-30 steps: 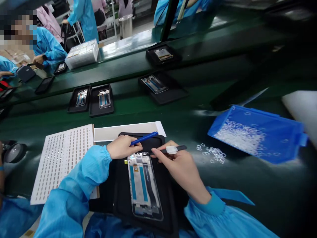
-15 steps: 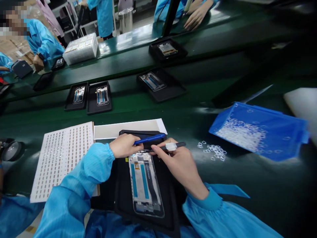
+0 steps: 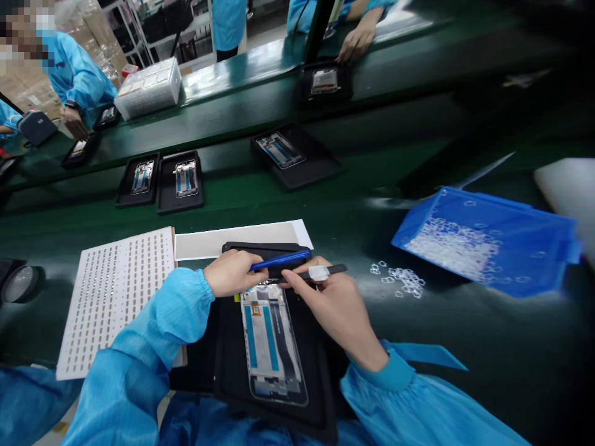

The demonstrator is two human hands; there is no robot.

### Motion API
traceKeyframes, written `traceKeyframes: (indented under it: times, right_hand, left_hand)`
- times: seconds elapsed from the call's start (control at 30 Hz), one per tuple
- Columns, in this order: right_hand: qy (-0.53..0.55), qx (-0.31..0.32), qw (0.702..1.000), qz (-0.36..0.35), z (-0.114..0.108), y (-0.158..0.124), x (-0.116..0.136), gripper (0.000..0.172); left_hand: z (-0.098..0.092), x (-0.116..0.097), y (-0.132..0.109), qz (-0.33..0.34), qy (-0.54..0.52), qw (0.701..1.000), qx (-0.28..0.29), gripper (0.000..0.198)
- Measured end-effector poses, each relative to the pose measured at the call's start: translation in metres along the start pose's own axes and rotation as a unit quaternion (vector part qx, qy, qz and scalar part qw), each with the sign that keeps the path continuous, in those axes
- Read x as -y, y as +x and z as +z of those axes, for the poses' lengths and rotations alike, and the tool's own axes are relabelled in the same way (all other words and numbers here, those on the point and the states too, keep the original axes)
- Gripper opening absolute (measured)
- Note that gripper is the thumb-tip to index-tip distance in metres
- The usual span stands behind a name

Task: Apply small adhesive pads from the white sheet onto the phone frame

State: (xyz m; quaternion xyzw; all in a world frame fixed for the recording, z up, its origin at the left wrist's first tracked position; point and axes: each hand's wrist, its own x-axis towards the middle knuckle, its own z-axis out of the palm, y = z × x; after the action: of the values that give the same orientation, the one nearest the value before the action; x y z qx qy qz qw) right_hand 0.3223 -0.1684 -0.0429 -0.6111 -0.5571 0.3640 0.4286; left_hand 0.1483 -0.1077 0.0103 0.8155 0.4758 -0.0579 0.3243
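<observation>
A phone frame (image 3: 267, 347) with blue strips and a bare metal inside lies in a black tray (image 3: 232, 378) in front of me. My left hand (image 3: 232, 272) is closed around a blue pen-like tool (image 3: 283, 260) at the upper left of the phone. Opposite it, my right hand (image 3: 332, 303) pinches dark tweezers (image 3: 337, 269) with a white wrap on them. Their tips point at the phone's top end. Fingers hide that end, so any small part there cannot be made out.
Small clear rings (image 3: 406, 280) lie right of the tray, beside a blue bin (image 3: 525, 248) full of them. A perforated white sheet (image 3: 116, 297) lies left. Beyond, several trays with phone frames (image 3: 186, 178) sit along the green line. Co-workers' hands (image 3: 357, 42) are across it.
My hands hold nearly the same pose over the phone. Across the line, a co-worker's hand has come down to a tray at the top, and trays on the line have shifted slightly.
</observation>
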Motion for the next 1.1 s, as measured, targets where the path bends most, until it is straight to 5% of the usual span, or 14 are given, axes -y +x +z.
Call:
traceKeyframes:
  times: [0.8,0.9,1.0,1.1]
  right_hand:
    - [-0.096,-0.014,0.991,-0.097,0.002,-0.007,-0.007,0.029]
    - [-0.038,-0.067,0.991,-0.105,0.0,-0.013,-0.012,0.027]
    - [0.041,-0.153,0.983,-0.096,-0.002,-0.025,-0.02,0.025]
    - [0.101,-0.153,0.98,-0.077,0.003,-0.04,-0.025,0.022]
  left_hand:
    - [0.011,-0.006,-0.005,-0.041,0.04,0.998,-0.02,0.021]
    - [0.014,0.001,-0.031,-0.029,-0.028,0.992,-0.118,0.019]
    - [0.035,0.012,-0.078,-0.085,-0.087,0.965,-0.231,0.029]
    - [0.075,0.015,-0.124,-0.154,-0.112,0.957,-0.219,0.048]
